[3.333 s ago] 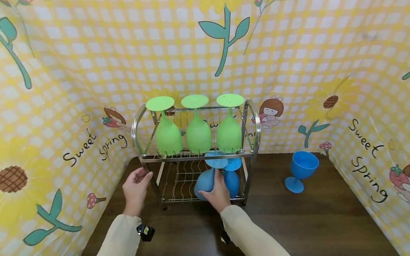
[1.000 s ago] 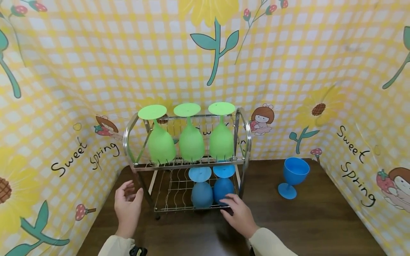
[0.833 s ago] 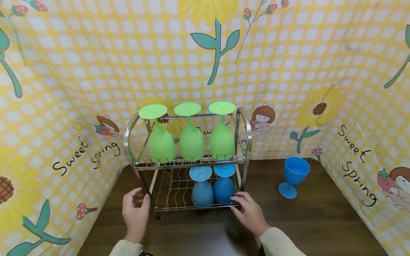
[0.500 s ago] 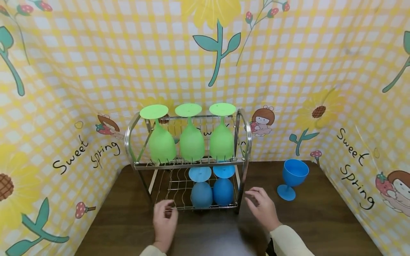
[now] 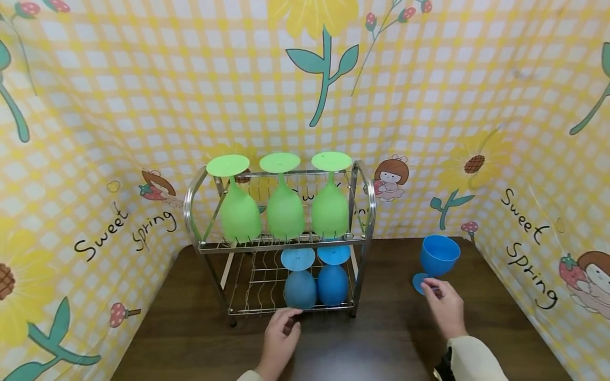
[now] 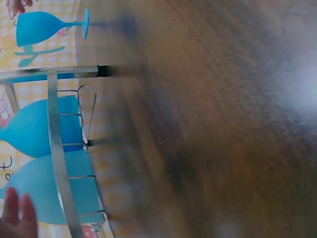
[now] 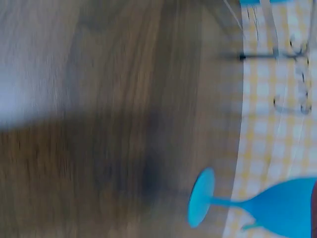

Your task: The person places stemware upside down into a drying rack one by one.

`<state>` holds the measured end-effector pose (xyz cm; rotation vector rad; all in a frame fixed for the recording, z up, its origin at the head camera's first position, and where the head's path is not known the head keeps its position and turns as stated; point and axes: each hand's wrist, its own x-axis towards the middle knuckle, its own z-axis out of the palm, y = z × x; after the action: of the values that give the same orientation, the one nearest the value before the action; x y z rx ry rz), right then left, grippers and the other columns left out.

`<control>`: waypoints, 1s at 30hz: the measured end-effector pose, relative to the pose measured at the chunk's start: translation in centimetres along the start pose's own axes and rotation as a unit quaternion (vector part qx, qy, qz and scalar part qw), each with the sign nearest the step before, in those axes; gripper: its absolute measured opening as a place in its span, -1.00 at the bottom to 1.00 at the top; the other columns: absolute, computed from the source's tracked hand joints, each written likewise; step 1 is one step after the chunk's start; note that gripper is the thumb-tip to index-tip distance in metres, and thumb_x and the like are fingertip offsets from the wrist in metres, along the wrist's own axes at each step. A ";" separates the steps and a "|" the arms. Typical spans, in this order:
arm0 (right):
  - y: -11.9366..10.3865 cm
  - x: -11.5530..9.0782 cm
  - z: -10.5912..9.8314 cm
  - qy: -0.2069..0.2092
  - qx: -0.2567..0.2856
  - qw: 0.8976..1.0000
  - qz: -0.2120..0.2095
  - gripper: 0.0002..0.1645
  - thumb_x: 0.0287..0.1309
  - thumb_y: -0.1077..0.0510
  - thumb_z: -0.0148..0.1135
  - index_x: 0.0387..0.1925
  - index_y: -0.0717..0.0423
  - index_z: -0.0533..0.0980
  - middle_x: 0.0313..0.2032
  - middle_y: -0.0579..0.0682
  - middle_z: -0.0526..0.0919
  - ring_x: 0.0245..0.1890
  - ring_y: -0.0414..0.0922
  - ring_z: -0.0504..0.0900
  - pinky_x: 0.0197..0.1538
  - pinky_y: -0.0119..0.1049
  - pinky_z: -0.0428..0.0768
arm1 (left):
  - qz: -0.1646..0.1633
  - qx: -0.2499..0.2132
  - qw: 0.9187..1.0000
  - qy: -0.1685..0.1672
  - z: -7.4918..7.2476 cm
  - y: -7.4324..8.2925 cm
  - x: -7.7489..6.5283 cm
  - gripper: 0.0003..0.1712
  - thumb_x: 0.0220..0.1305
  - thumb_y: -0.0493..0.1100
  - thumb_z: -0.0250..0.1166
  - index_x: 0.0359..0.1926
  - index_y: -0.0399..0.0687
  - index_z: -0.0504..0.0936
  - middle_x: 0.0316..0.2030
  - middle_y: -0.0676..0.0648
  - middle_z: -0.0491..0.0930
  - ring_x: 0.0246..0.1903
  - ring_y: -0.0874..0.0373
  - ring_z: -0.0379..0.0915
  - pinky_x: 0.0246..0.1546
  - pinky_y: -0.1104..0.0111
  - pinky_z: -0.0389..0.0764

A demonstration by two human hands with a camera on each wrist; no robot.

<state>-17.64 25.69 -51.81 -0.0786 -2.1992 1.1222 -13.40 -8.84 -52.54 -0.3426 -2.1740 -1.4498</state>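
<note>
On the right of the table an upright blue goblet (image 5: 439, 255) stands on its base. My right hand (image 5: 447, 308) is in front of it, fingers loosely bent, covering part of the base in the head view; I see no grip on it. My left hand (image 5: 280, 341) hovers with relaxed fingers before the lower shelf's front edge, holding nothing. Two blue goblets (image 5: 300, 290) (image 5: 332, 286) stand upside down on that lower shelf, at its right half. Three green goblets (image 5: 240, 214) (image 5: 285, 211) (image 5: 330, 211) are upside down along the upper shelf.
A two-tier metal dish rack (image 5: 286, 245) stands mid-table, its curved side frames rising above the upper shelf. Bare wires (image 5: 259, 280) show on the lower shelf's left half. A yellow checked cloth (image 5: 229, 95) surrounds the dark wooden table (image 5: 343, 344).
My right hand has let go of the lighter blue goblet on the lower shelf and moved right to the standing goblet. My left hand has moved right, from beside the rack to its front.
</note>
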 end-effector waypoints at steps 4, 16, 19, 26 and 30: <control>1.0 0.2 -1.2 -0.005 0.001 0.995 0.101 -0.69 0.19 0.25 0.28 -0.06 0.37 0.55 -0.25 0.25 0.62 -0.41 -0.60 0.36 -0.33 -0.74 0.35 | -0.043 -0.025 0.988 -0.149 0.4 -0.5 -0.2 -0.76 0.05 -0.52 0.29 -0.21 -0.31 0.66 -0.31 -0.17 0.61 -0.37 0.23 0.47 -0.42 0.43 0.52; 3.4 2.5 -2.8 -0.141 0.040 0.953 0.266 0.23 0.24 -0.06 0.23 0.43 0.34 -0.45 0.27 0.56 0.01 0.23 0.40 0.16 0.20 0.27 0.24 | -0.121 -0.022 0.918 -0.377 2.4 2.4 0.8 -0.70 0.27 -0.21 0.26 0.01 -0.12 0.66 0.00 -0.10 0.61 0.04 -0.04 0.47 -0.02 0.12 0.53; 3.6 3.5 -2.9 -0.168 0.041 0.943 0.285 0.33 0.20 -0.05 0.27 0.40 0.31 -0.57 0.34 0.57 -0.17 0.31 0.44 -0.02 0.26 0.31 0.12 | -0.113 -0.011 0.914 -0.390 2.9 2.9 0.9 -0.68 0.27 -0.18 0.26 0.04 -0.10 0.65 0.03 -0.08 0.60 0.08 0.04 0.44 0.05 0.12 0.48; 2.6 6.4 -3.2 -0.186 0.027 0.946 0.265 0.40 0.15 -0.10 0.31 0.40 0.27 -0.59 0.40 0.49 -0.34 0.39 0.38 -0.20 0.31 0.30 -0.03 | -0.124 -0.026 0.917 -0.377 2.9 3.4 0.6 -0.68 0.26 -0.20 0.27 0.03 -0.12 0.64 0.05 -0.11 0.59 0.11 0.00 0.43 0.04 0.13 0.49; 2.0 7.6 -3.2 -0.171 0.024 0.951 0.257 0.38 0.14 -0.10 0.30 0.41 0.28 -0.56 0.40 0.47 -0.34 0.39 0.37 -0.20 0.32 0.29 -0.06 | -0.126 -0.042 0.923 -0.360 2.4 3.6 0.6 -0.69 0.25 -0.22 0.27 0.02 -0.14 0.64 0.02 -0.13 0.60 0.03 0.01 0.47 -0.07 0.21 0.52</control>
<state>-22.22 31.71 -47.97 -0.4957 -2.5345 1.5681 -12.90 -5.28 -50.12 -0.7464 -2.8155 -1.7545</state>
